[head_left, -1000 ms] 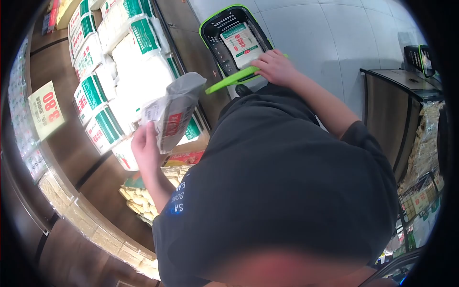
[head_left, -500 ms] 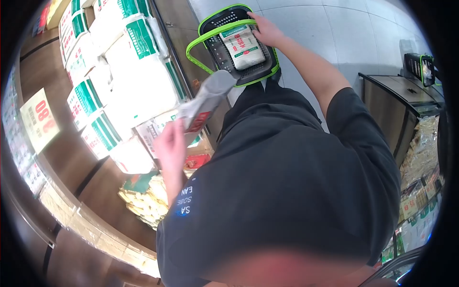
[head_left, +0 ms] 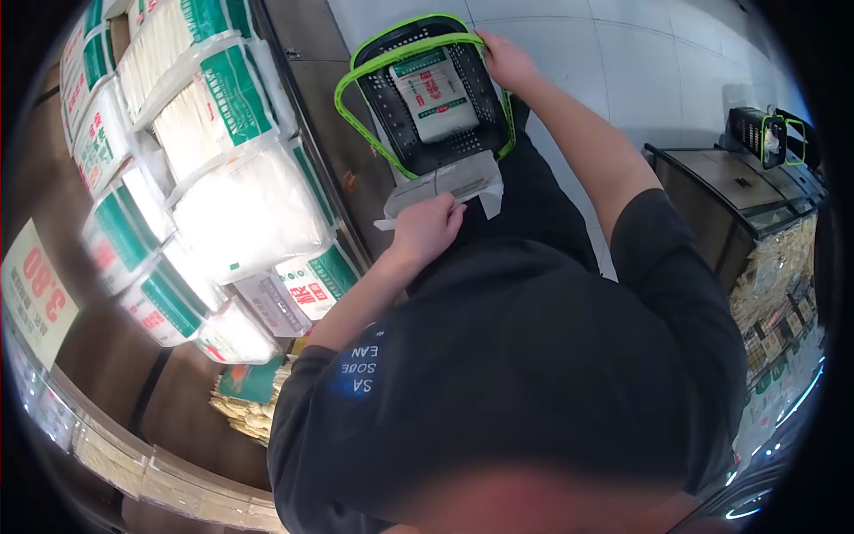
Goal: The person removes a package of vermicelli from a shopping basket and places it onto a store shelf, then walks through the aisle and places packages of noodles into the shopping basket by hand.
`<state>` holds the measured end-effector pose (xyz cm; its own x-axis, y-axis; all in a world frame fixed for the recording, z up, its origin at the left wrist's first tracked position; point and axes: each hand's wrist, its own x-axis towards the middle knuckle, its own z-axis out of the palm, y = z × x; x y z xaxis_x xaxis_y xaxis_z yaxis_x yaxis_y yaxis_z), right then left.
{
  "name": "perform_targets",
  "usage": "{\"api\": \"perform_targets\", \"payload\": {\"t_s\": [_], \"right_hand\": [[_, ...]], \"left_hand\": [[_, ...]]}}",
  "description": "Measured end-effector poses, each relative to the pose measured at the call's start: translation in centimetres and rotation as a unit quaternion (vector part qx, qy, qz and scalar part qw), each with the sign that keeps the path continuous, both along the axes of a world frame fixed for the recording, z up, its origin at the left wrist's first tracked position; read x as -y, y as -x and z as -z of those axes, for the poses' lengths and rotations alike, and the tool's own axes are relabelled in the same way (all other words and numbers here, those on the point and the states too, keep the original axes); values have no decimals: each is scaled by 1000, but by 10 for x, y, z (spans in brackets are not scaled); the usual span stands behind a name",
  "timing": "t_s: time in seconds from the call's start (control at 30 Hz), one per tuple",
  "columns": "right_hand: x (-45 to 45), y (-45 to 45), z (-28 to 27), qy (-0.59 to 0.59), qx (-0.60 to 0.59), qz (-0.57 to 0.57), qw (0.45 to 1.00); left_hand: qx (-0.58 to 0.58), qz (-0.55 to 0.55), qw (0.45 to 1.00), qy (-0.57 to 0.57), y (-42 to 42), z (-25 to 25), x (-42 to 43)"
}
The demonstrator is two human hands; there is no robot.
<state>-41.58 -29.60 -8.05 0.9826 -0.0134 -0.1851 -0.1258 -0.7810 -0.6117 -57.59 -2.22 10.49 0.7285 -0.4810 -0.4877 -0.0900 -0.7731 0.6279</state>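
Observation:
My left hand (head_left: 427, 230) is closed on the edge of a clear-wrapped package (head_left: 461, 178), held at the near rim of the black basket (head_left: 468, 147). My right hand (head_left: 510, 60) grips the bright green handle (head_left: 384, 57) at its right side, where it crosses the basket. Inside the basket lies a white packet (head_left: 434, 96) with green bands and red print. The package's label is turned out of view, and it covers part of the basket's near edge.
White and green packets (head_left: 258, 209) are stacked on the shelf at the left, beside a price card (head_left: 37, 294) reading 3.80. Yellowish goods (head_left: 247, 416) lie below them. At the right are a brown cabinet (head_left: 703, 191), another basket (head_left: 756, 135) and wrapped goods (head_left: 772, 276).
My left hand has carried the package from the shelf side up and right to the basket. My right hand has raised the green handle and moved slightly right. The view has shifted.

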Motion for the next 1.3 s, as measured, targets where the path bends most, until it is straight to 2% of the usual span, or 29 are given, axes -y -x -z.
{"api": "perform_targets", "payload": {"t_s": [0.13,0.23,0.33,0.43,0.53,0.63,0.73,0.8,0.83,0.87,0.9,0.93,0.97,1.03,1.07,1.13,1.2,1.3], "right_hand": [[6,-30,66,-51,24,11,998],[10,-60,128,-51,-9,0,999],[9,-90,171,-35,-23,-35,998],[14,-115,217,41,-66,-80,994],[16,-117,269,90,9,-90,992],[19,-111,310,57,66,-93,992],[16,-98,281,-14,188,-69,980],[13,-58,242,-173,118,-133,969],[15,-36,233,-253,14,-168,953],[17,-17,225,-298,-34,-179,937],[18,2,225,-301,-78,-175,934],[18,21,228,-346,-120,-119,923],[18,40,241,-314,-110,-132,934],[17,49,230,-305,-45,-168,936],[14,53,230,-321,-52,-147,934],[12,55,233,-271,-26,-134,953],[15,57,235,-198,8,-142,970],[13,53,242,-56,64,-41,996]], "left_hand": [[-26,-13,999,-15,-10,29,24],[-33,-29,998,-35,-25,48,41],[-32,-43,997,-48,-44,83,59],[-42,-63,996,-43,-62,129,74],[-51,-85,994,-52,-81,172,81],[-36,-92,994,-50,-94,215,86],[-13,-74,996,-45,-95,247,90],[5,-48,998,-49,-104,262,91],[4,-53,997,-49,-110,272,90],[1,-57,997,-50,-117,281,84],[-2,-61,997,-50,-123,290,80],[6,-49,998,-51,-128,298,77],[10,-36,998,-47,-129,307,74],[22,-9,999,-38,-128,331,68],[33,-1,999,-42,-130,342,66],[49,12,997,-49,-131,364,65],[55,26,997,-50,-136,384,68],[44,34,994,-97,-151,415,70]]}}
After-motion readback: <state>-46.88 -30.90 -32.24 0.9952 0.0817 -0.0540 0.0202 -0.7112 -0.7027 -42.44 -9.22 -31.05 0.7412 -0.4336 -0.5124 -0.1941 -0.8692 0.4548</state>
